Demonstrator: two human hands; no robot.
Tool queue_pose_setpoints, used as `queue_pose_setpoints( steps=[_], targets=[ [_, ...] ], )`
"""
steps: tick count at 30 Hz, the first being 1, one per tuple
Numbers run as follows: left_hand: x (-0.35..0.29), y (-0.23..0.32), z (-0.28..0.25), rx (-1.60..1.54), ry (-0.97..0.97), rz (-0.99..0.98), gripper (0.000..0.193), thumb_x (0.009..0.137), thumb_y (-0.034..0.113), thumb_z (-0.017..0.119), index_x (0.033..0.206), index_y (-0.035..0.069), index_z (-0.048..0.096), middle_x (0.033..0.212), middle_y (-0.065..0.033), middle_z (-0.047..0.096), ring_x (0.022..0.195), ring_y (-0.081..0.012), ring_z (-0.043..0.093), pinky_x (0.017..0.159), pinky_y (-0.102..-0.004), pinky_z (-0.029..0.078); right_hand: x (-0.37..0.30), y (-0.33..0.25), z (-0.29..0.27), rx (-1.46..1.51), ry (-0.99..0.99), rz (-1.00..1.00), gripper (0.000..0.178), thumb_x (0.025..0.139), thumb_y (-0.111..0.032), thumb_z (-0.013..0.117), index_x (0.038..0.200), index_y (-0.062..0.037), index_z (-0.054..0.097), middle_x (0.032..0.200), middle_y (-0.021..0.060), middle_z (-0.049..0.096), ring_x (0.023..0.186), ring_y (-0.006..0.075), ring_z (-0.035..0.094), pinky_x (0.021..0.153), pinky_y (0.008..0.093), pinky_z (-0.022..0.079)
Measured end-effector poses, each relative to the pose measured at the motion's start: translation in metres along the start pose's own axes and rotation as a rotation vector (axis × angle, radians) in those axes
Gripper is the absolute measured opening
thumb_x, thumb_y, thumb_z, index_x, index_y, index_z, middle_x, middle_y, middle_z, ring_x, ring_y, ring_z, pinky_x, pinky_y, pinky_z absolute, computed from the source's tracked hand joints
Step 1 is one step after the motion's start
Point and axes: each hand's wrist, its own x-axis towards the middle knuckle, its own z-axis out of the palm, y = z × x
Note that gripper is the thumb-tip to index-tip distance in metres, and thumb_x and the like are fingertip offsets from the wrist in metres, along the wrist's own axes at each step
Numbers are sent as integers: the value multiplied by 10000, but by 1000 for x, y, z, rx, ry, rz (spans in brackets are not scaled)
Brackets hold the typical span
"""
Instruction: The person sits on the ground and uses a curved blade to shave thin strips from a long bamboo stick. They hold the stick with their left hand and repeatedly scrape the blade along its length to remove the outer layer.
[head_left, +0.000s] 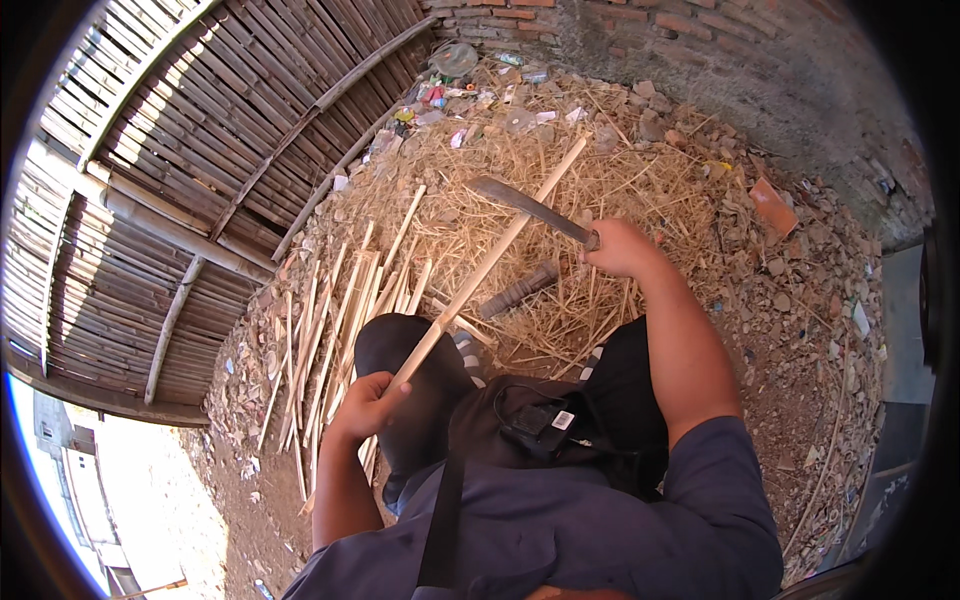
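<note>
My left hand (366,408) is closed round the near end of a long pale bamboo strip (478,275), which slants up and away to the right past my left knee. In my right hand (617,248) I grip the handle of a machete (535,208). Its dark blade points left and crosses the strip in its upper part; whether the edge touches the strip I cannot tell. Below the blade a short dark wooden piece (518,289) lies on the shavings. Several split bamboo strips (345,310) lie in a loose pile beside my left leg.
Bamboo shavings (650,190) cover the ground ahead. A slatted bamboo wall (240,110) stands at the left, a brick wall (700,50) at the back and right. Litter (440,100) gathers in the far corner, and rubble with a broken brick-red tile (773,207) lies at the right.
</note>
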Motion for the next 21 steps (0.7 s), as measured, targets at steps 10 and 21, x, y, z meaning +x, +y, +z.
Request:
queue_pose_setpoints(
  steps=[10,21],
  targets=[
    [0,-3,-2,-49,-13,6,319,960,346,676,834,59,620,633,24,567,526,-63,512,486,-233,398,0,-14,15,-52,-205,-224,389,791,-330,796,1033,-48,684,905,152,695,895,333,685,791,441,527],
    [4,-7,-1,-25,-6,51,349,958,397,673,858,67,628,572,27,515,468,-72,476,436,-235,348,-4,-9,22,-58,-63,-210,374,783,-301,806,1033,-46,693,876,192,688,870,356,676,768,450,520]
  ],
)
